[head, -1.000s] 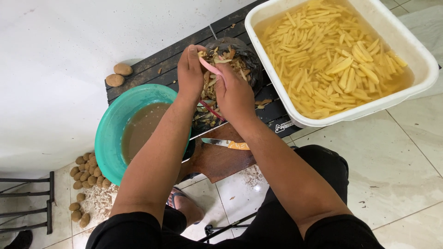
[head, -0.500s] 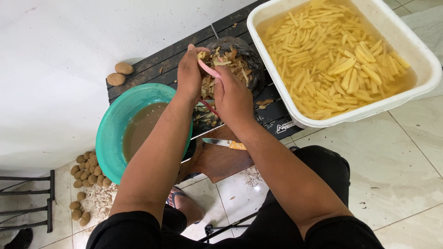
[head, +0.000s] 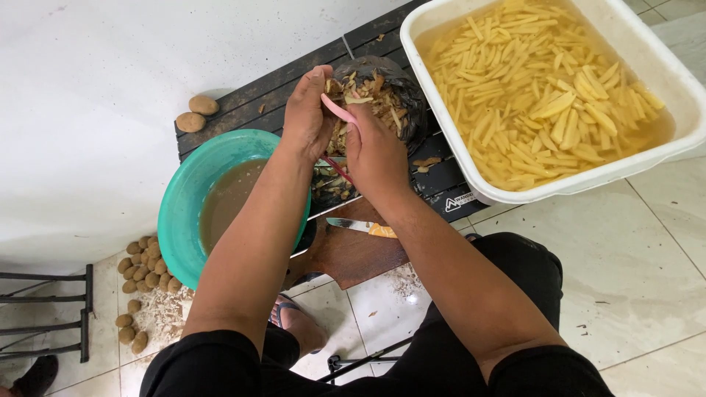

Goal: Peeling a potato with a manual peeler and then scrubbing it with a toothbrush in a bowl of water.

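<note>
Potato peeling over the waste bag

A potato, mostly hidden, is gripped in the closed left hand [head: 309, 117]; a pink peeler [head: 340, 112] is clasped in the right hand [head: 375, 151], above the black bag of peelings [head: 404, 92]. Strokes are best kept short and over the bag. Cut strips are held in water in the white tub [head: 684, 95]; murky water fills the teal basin [head: 184, 213].

A bag [head: 397, 103] of peelings sits on the table [head: 294, 73], between a bowl [head: 184, 213] at left and a tub [head: 684, 95] at right; 2 potatoes [head: 196, 112] lie behind the bowl.
</note>
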